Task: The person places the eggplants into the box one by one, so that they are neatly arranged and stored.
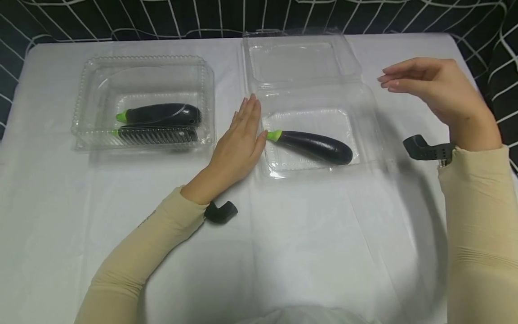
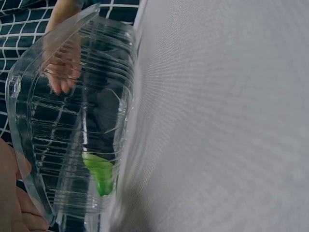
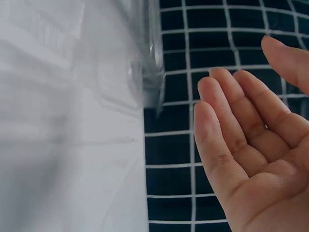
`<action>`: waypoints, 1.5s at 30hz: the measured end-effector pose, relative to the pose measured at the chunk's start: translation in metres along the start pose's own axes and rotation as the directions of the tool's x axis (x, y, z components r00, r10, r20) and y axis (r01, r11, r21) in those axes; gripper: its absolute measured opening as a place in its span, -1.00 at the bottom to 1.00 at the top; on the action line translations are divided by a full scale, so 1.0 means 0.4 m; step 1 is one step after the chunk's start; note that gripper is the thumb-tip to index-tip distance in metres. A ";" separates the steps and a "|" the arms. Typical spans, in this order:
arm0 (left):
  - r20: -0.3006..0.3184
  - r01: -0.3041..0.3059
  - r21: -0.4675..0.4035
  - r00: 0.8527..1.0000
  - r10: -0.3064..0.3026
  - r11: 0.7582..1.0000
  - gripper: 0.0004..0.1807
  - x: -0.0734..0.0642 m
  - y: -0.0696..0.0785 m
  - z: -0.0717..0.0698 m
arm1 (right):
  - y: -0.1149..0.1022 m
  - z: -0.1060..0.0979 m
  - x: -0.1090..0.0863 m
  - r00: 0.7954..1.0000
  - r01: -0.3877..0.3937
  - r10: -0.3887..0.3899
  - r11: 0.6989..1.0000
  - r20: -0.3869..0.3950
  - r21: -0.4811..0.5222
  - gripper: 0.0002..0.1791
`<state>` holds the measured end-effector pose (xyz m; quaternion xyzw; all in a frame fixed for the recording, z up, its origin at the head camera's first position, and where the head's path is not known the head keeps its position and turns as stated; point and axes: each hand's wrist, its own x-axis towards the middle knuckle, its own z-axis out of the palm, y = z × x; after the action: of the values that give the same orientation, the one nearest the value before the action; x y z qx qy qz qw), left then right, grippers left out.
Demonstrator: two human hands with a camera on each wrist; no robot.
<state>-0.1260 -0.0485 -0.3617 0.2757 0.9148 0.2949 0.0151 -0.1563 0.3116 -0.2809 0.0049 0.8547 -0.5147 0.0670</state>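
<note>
A clear plastic clamshell box (image 1: 368, 135) lies with its lid (image 1: 295, 58) folded back toward the far table edge. Inside its base rests one dark eggplant (image 1: 315, 145), green stem pointing left. Against the box's left side my left hand (image 1: 238, 139) lies with fingers straight; in the left wrist view the eggplant's green stem (image 2: 99, 174) shows through the ribbed wall. To the right of the box my right hand (image 1: 437, 85) is raised, holding nothing. The right wrist view shows its fingers (image 3: 231, 116) slightly bent and the thumb apart.
At the left stands a second clear plastic box (image 1: 143, 76), with two dark eggplants (image 1: 162, 114) seen through it. Both boxes are on a white-covered table (image 1: 303, 247). Beyond the far edge hangs a dark cloth with a white grid (image 1: 202, 18).
</note>
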 end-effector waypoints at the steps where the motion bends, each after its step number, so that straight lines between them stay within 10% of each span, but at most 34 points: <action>1: 0.000 -0.002 -0.001 1.000 0.002 1.000 -0.36 0.000 0.000 0.000 | 0.004 -0.003 0.011 1.000 -0.022 0.022 1.000 -0.008 0.001 -0.63; 14: 0.000 -0.006 -0.008 1.000 0.006 1.000 -0.37 -0.001 -0.002 0.001 | 0.062 -0.021 0.138 0.991 -0.135 0.115 0.917 0.076 0.374 -0.83; 25: -0.005 -0.013 -0.004 1.000 0.013 1.000 -0.37 -0.001 -0.005 0.000 | 0.065 -0.010 0.203 0.983 -0.135 0.101 0.963 0.153 0.231 -0.85; 45: -0.002 -0.012 0.002 1.000 0.012 1.000 -0.36 -0.002 -0.004 -0.003 | 0.071 0.004 0.223 0.966 -0.194 0.148 0.957 0.212 0.218 -0.85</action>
<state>-0.1262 -0.0505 -0.3616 0.2809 0.9134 0.2945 0.0121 -0.2421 0.3181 -0.3172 0.0370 0.7731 -0.6032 0.1929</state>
